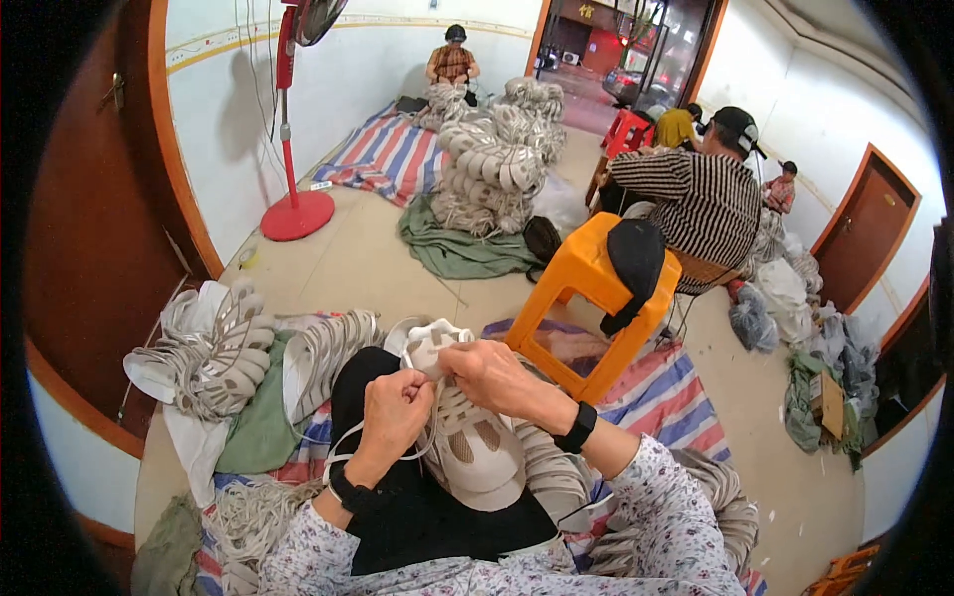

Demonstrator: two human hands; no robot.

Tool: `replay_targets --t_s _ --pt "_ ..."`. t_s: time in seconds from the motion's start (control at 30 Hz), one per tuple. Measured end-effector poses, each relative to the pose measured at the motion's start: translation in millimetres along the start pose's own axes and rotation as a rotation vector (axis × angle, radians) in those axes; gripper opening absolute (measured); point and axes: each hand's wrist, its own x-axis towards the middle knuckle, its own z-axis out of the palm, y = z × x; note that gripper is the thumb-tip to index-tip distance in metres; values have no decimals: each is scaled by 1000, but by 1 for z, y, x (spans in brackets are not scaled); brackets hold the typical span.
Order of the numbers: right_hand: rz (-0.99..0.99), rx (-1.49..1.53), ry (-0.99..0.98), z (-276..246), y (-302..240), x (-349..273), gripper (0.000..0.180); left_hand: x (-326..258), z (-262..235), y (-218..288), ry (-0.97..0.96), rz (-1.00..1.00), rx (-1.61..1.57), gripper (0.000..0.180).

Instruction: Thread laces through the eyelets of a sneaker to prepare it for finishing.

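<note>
Head view shows the left hand (pixel 397 409) pinching a white lace (pixel 343 442) and the right hand (pixel 489 375) gripping the shoe upper (pixel 475 447) on the lap; slack lace could slip out.

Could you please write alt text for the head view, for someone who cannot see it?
A person's left hand and right hand grip a white lace at a pale shoe upper on their lap. Stacked uppers, an orange stool and seated co-workers surround them.
</note>
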Motion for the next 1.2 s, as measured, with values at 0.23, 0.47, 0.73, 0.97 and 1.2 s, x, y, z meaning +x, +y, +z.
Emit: replay_targets --t_s 0.23,0.47,0.73,0.97,1.2 --pt "336 588 -94 -10 7 -5 8 -4 -5 -4 -93 -88 -194 18" --pt "652 935 -64 -5 12 -4 3 4 -4 -17 -130 -59 -117 25" --pt "577 696 -115 -6 6 1 7 1 -11 -6 -195 -155 -212 24" --pt "653 839 -145 -16 11 4 9 -1 -6 -4 -61 -38 -62 23" --pt "668 777 -220 -18 9 8 7 4 -1 3 23 163 233 18"
